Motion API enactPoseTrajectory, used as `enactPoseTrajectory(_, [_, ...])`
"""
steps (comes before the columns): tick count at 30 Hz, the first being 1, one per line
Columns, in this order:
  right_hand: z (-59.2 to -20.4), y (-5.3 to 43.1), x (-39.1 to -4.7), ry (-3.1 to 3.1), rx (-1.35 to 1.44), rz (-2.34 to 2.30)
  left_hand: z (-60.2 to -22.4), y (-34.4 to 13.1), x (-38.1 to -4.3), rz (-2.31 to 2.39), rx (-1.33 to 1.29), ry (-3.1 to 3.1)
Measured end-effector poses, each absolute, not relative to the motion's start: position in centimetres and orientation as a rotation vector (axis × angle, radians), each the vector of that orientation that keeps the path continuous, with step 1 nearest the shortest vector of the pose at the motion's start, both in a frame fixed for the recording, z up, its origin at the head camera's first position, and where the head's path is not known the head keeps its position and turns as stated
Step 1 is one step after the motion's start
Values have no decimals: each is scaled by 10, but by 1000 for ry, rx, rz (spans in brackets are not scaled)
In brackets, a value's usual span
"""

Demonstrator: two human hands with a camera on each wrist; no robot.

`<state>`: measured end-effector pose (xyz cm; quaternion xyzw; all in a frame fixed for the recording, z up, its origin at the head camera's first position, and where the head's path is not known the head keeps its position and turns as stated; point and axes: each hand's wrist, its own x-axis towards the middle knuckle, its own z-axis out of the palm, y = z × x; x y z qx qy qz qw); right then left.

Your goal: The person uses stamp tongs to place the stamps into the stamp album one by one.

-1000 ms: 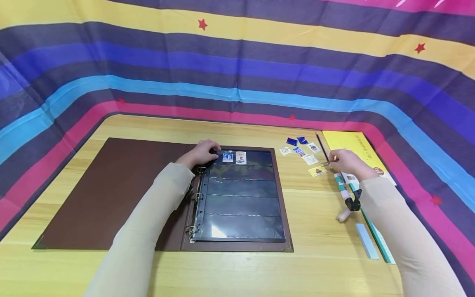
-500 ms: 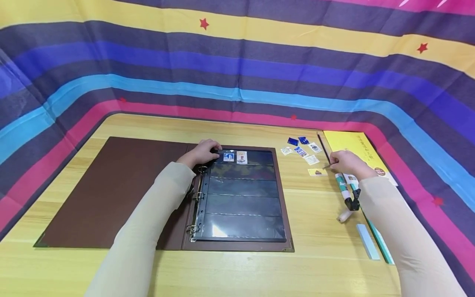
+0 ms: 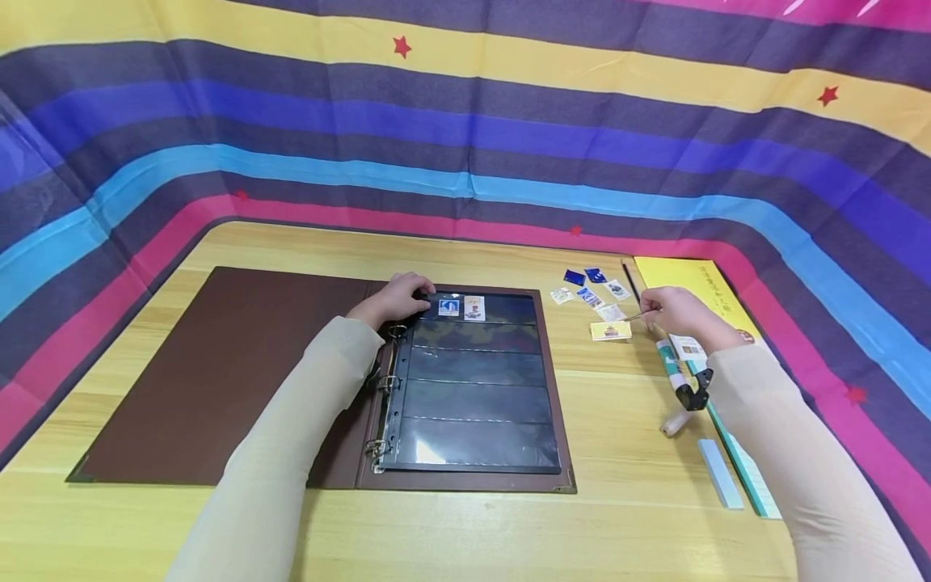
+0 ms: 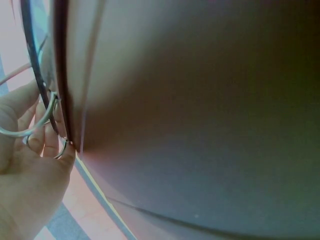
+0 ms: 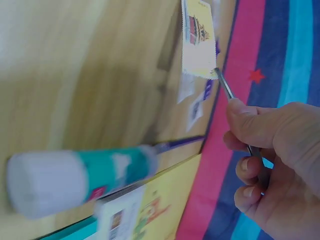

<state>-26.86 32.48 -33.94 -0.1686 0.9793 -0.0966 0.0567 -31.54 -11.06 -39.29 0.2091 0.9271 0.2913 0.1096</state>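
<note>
Tweezers [image 5: 225,85] are held between the thumb and fingers of my right hand [image 3: 680,314]. A yellow stamp [image 3: 611,331] with a building on it hangs from their tips by one corner, above the table in the right wrist view. My left hand [image 3: 396,299] pinches the upper left edge of a black pocket page [image 3: 476,368], beside the metal rings [image 4: 30,127]. The page lies in an open brown ring-binder album [image 3: 240,364]. Its top pocket row holds a blue stamp [image 3: 448,307] and a pale stamp [image 3: 475,308].
Several loose stamps [image 3: 588,297] lie right of the album. Further right are a dark pencil [image 3: 629,279], a yellow booklet [image 3: 687,283], a glue stick [image 5: 85,175], a pale blue bar [image 3: 720,473] and a green-edged box [image 3: 749,477]. A striped cloth [image 3: 465,145] hangs behind the table.
The yellow stamp has come off the table in the tweezers and moved slightly left and up. Earlier the tweezers only reached its edge. The left hand stays at the page.
</note>
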Motion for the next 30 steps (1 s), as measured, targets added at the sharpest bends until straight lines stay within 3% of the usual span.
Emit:
enactPoseTrajectory(13, [-314, 263, -297, 3091, -682, -580, -393, -111, -314, 855, 619, 2744])
enactPoseTrajectory(30, [-346, 190, -327, 3148, -490, -599, -392, -110, -313, 845, 650, 2759])
